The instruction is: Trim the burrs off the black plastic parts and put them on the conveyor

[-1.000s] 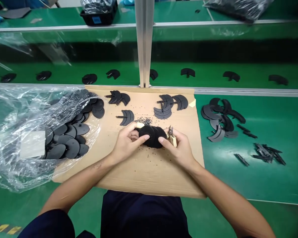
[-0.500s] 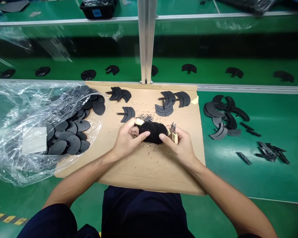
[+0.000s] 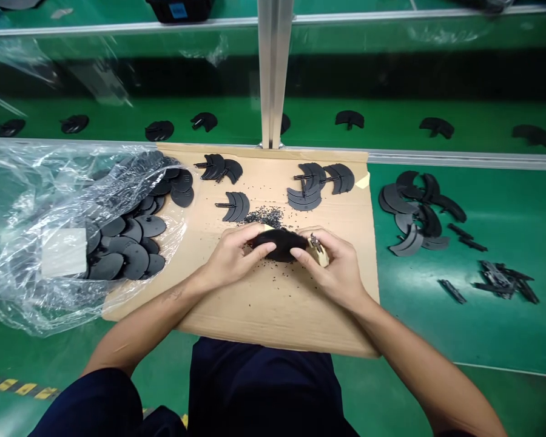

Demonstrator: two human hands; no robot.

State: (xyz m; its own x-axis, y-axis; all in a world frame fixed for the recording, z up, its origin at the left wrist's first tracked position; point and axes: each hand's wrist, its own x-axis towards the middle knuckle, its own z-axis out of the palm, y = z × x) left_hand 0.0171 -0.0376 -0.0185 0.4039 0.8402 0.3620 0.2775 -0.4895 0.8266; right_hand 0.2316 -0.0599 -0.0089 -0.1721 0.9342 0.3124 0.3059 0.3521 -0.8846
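Observation:
Above the middle of the cardboard sheet (image 3: 236,321), my left hand (image 3: 234,254) grips the left end of some thin black plastic discs (image 3: 279,246), its thumb on the near face. My right hand (image 3: 334,264) pinches their right end with its thumb and also keeps a pair of side cutters (image 3: 317,249) with pale yellow handles tucked in the palm. Pale coverings show on a left fingertip. Seen tilted, the discs overlap into one dark oval; how many there are I cannot tell. Tiny black bits (image 3: 267,215) lie scattered behind and beneath them.
A clear plastic bag (image 3: 22,291) at left holds many black discs (image 3: 134,261). Fanned black pieces (image 3: 237,207) lie on the cardboard, and curved ones (image 3: 407,240) on the green table at right, near narrow black strips (image 3: 505,279). A metal post (image 3: 273,79) rises behind.
The discs, spread side by side before, now overlap more closely and tip to a flatter angle. The cutters have turned in my right hand, their jaws lower. The view has shifted slightly.

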